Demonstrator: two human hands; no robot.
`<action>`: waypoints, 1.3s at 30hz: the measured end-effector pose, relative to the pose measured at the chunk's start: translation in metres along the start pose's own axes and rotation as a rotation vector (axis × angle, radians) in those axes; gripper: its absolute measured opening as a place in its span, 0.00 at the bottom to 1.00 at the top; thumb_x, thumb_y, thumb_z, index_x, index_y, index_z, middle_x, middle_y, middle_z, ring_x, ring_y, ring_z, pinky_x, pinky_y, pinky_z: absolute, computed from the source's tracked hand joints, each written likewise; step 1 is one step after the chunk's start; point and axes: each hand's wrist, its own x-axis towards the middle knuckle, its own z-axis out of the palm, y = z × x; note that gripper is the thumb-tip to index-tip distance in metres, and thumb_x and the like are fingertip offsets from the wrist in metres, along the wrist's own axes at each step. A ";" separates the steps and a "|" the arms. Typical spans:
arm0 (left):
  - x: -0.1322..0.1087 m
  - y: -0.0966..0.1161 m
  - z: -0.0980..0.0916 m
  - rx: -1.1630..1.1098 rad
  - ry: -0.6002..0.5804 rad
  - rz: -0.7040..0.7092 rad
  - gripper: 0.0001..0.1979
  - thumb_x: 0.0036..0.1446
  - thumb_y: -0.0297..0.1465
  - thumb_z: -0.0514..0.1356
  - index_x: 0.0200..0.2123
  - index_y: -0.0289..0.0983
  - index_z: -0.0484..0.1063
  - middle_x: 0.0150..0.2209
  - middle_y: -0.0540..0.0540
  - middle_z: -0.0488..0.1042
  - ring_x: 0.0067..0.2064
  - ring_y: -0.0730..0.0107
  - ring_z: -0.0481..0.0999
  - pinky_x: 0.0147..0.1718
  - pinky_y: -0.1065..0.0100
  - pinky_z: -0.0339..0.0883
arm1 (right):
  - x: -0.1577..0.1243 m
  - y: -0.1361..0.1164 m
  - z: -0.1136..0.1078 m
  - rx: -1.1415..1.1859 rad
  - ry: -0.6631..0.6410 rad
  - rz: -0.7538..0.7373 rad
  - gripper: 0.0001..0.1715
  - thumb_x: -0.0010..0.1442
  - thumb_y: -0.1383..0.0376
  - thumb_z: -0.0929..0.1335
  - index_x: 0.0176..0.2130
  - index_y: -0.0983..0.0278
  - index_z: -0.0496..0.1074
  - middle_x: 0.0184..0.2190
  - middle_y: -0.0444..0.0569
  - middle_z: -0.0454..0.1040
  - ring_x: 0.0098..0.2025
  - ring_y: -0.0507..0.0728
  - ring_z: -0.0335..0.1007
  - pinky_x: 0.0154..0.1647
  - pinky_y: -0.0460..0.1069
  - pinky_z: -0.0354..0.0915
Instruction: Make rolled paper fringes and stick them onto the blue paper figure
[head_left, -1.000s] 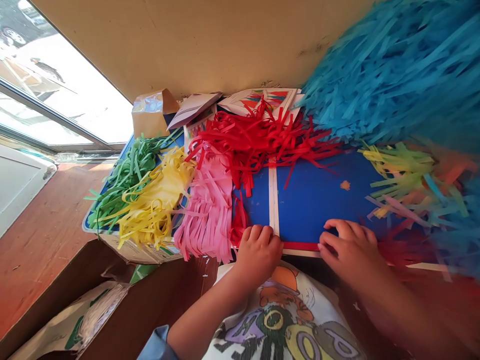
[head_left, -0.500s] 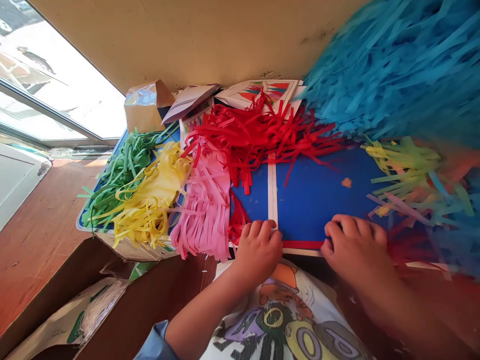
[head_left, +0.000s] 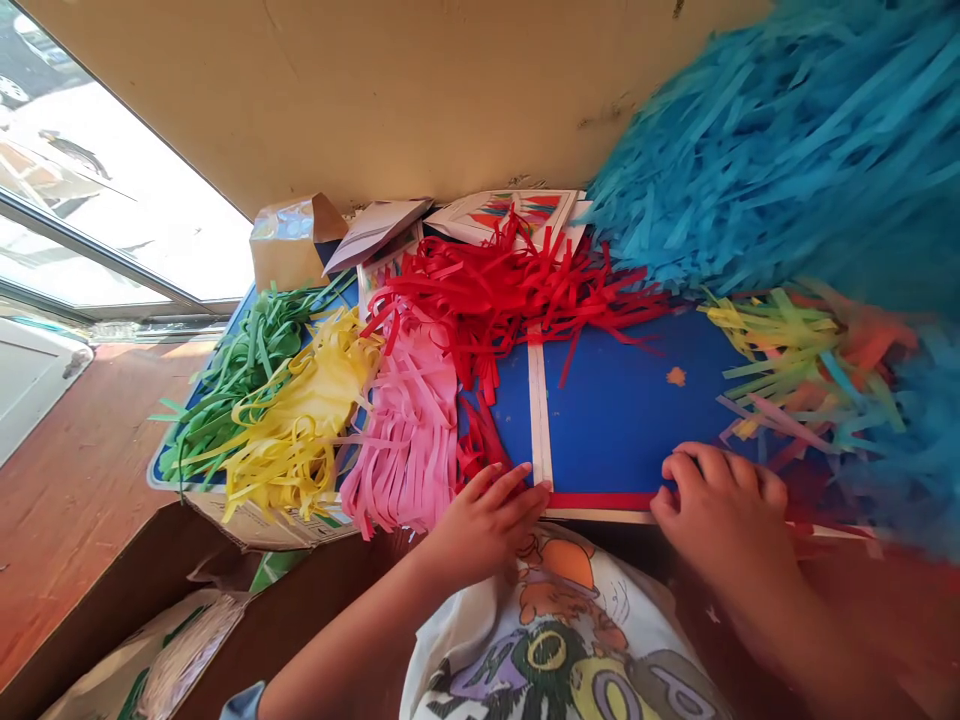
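My left hand (head_left: 491,515) rests at the front edge of the blue tabletop (head_left: 607,420), fingers stretched out flat. They lie beside a small bunch of red paper fringe (head_left: 480,435) and the lower end of a pale tape strip (head_left: 538,410). A narrow red strip (head_left: 600,501) runs along the front edge between my hands. At its right end is my right hand (head_left: 727,505), fingers curled and thumb close to the forefinger; what they hold, if anything, is hidden. Pink fringe (head_left: 409,430) hangs over the edge left of my left hand.
Red fringe (head_left: 517,290), yellow fringe (head_left: 307,410) and green fringe (head_left: 255,360) cover the left and back. A large blue fringe mass (head_left: 765,150) fills the right, above mixed-colour strips (head_left: 795,340). A paper bag (head_left: 292,240) stands by the wall; an open cardboard box (head_left: 97,590) sits below left.
My left hand has shifted slightly left and down, and its curled fingers have straightened. My right hand stays curled at the edge. The whole view has tilted slightly.
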 end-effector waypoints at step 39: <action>0.021 0.032 0.015 -0.122 0.007 -0.037 0.23 0.60 0.37 0.50 0.57 0.34 0.59 0.58 0.45 0.63 0.61 0.66 0.56 0.56 0.60 0.53 | -0.042 -0.066 0.019 0.263 0.072 -0.316 0.44 0.57 0.46 0.58 0.59 0.76 0.55 0.59 0.63 0.56 0.62 0.64 0.47 0.57 0.58 0.52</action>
